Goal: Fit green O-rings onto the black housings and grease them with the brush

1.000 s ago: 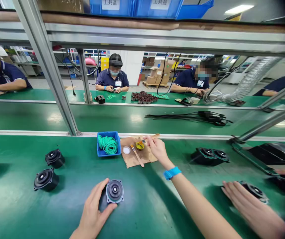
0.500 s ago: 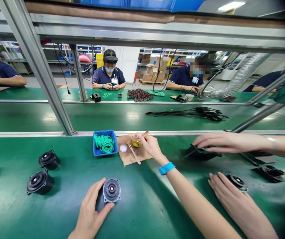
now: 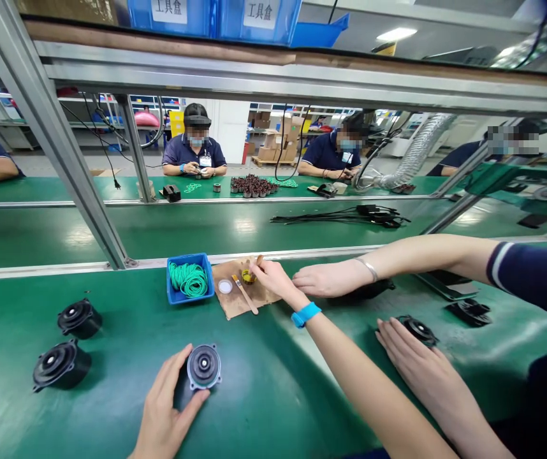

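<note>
My left hand (image 3: 163, 398) grips a round black motor housing (image 3: 204, 366) at its left side, with the thumb at its lower edge and the fingertips at its upper edge. The housing stands on the green bench, its ringed face up. In my right hand (image 3: 273, 280), a blue band on the wrist, is a wooden-handled brush (image 3: 259, 260). Its lower end is over a small jar of yellow paste (image 3: 248, 276). This jar rests on a stained cardboard sheet (image 3: 228, 310), beside a white lid (image 3: 225, 287) and a second brush (image 3: 245, 295).
A blue bin (image 3: 190, 299) holds green cord rings. Two more motor housings (image 3: 78, 319) stand at left. At right, a co-worker's one hand (image 3: 333, 278) reaches beside the cardboard; the other (image 3: 417, 366) rests on another housing (image 3: 417, 329). A metal post (image 3: 77, 159) rises at left.
The view has shifted to the right and up. A co-worker's upper hand has left a black part and reached left, close to my right hand. Both my hands keep their holds.
</note>
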Tool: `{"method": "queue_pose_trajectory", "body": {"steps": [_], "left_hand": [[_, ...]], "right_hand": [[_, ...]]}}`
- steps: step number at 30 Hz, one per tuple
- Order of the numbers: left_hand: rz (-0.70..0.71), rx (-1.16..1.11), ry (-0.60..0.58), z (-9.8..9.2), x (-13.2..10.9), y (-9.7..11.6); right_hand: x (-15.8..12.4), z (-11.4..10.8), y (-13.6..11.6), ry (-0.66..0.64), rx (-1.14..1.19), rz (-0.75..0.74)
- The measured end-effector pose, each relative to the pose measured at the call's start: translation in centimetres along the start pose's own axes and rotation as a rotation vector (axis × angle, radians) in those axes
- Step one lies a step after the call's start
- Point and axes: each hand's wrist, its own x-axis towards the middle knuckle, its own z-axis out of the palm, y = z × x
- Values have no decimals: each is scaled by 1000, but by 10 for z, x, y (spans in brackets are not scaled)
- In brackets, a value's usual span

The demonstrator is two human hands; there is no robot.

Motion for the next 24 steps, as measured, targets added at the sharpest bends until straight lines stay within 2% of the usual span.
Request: {"method": "queue_pose_trajectory", "body": {"steps": [5,10,15,19,24], "left_hand": [[33,11,-24,-1,0,-1],[6,-17,-7,-1,0,0],[-14,-46,-6,0,0,2],[-34,-71,-21,-3,2,5],[-108,-165,-60,-10,9,10]], "right_hand": [[8,-4,-1,0,-2,10],[18,0,-1,15,37,14],[19,1,-11,79,137,-1],[1,-14,-25,170,296,-36],[-56,-27,-44,190,600,-52]]}}
